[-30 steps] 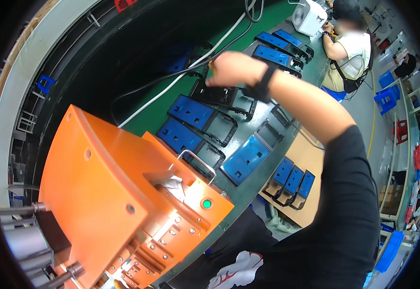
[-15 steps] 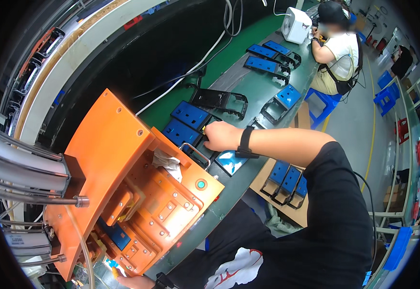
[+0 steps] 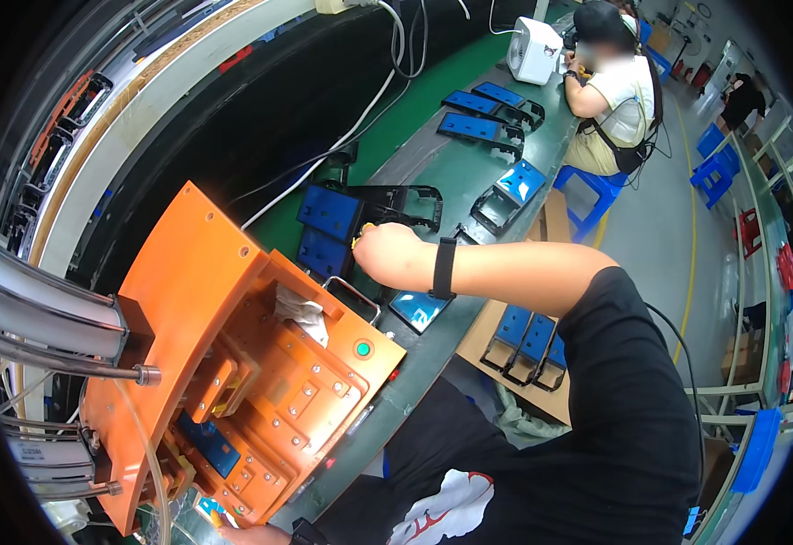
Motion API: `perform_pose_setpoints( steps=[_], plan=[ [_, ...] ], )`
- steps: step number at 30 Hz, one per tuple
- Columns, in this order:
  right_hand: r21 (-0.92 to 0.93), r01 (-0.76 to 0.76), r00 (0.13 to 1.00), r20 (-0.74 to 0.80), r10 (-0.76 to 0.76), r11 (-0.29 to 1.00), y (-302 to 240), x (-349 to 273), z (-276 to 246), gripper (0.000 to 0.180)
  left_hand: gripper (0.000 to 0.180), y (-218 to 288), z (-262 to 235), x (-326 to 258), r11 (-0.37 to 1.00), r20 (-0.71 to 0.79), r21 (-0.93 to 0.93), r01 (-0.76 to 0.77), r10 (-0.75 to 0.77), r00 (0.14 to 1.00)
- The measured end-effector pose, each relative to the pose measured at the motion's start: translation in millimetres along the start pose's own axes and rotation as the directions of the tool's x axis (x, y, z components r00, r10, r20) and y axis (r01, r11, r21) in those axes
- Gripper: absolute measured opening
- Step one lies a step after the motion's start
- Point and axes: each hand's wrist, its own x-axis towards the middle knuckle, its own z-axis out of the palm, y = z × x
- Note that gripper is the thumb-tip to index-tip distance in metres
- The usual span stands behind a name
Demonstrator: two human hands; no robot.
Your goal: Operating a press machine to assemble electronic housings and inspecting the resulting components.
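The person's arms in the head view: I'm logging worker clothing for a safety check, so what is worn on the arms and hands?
Both hands are bare, no gloves. The right hand has a black band around the wrist, a bare forearm, and a black short sleeve above the elbow. The left hand barely shows at the lower edge, with a dark band at its wrist.

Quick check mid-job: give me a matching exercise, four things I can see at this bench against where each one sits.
Things:
1. right hand
2. green button
3. white cloth
4. white box-shaped device

Places:
A. far end of the bench, beside the seated person
B. over the blue panels on the green bench
C. near corner of the orange fixture's face
D. tucked in the orange fixture, beside the metal handle

Pairs: 1-B, 2-C, 3-D, 4-A
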Motion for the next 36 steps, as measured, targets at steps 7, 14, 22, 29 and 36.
perform_pose_setpoints(
  steps=[7, 14, 22, 29, 36],
  plan=[
    [-0.003, 0.014, 0.986, -0.167, -0.015, 1.000, -9.9, 40.6, 5.4, 0.015, 0.032, 28.2, 0.3, 2.4, 0.953, 0.067, -0.254, 0.165, -0.153, 0.986],
    [-0.043, 0.089, 0.911, -0.400, -0.099, 0.995, 15.6, 74.2, 16.6, 0.013, 0.035, 16.0, 12.9, 0.3, 0.969, -0.034, -0.188, 0.162, -0.172, 0.985],
    [0.093, -0.036, 0.925, -0.374, 0.069, 0.995, 106.8, 107.8, 0.5, 0.029, 0.051, 9.7, 9.7, 2.0, 0.824, 0.010, -0.479, 0.303, -0.340, 0.941],
    [0.352, -0.463, 0.801, -0.225, 0.554, 0.813, 230.8, 104.0, -7.3, 0.035, 0.044, -21.7, 2.3, 2.5, 0.899, -0.017, -0.334, 0.283, -0.306, 0.952],
    [0.351, -0.561, 0.719, -0.242, 0.652, 0.749, 289.2, 182.3, 30.2, 0.039, 0.041, -44.9, 8.9, 3.4, 0.956, -0.064, -0.270, 0.114, -0.136, 0.989]
  ],
)
